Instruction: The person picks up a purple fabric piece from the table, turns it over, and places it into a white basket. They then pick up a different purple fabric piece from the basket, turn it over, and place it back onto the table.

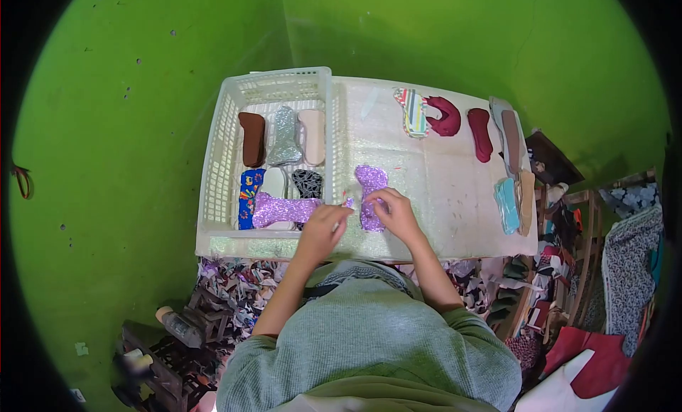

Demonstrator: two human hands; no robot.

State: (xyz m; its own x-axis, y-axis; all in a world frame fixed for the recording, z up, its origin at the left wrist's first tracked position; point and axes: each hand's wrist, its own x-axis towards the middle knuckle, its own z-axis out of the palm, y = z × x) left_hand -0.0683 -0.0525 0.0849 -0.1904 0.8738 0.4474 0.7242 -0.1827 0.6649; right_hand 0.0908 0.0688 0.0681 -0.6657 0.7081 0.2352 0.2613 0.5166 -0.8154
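My left hand [325,227] is at the basket's right edge, fingers curled together. Under or beside its fingers is the end of a purple glitter cut-out piece [280,210], which lies across stacks in the white plastic basket [213,153]. What those fingers grip is hidden. Close to their tips is a small purple and white scrap [349,201]. My right hand [394,214] bends over another purple glitter piece [371,176] lying upright on the white table, thumb and fingertips pinched at its middle.
The basket holds stacks of cut-outs: brown [252,138], silver glitter [285,136], cream [312,136], blue patterned [247,192] and black patterned [307,183]. Striped [412,114], maroon [480,135] and turquoise [506,204] pieces lie right. Fabric scraps [238,284] cover the floor.
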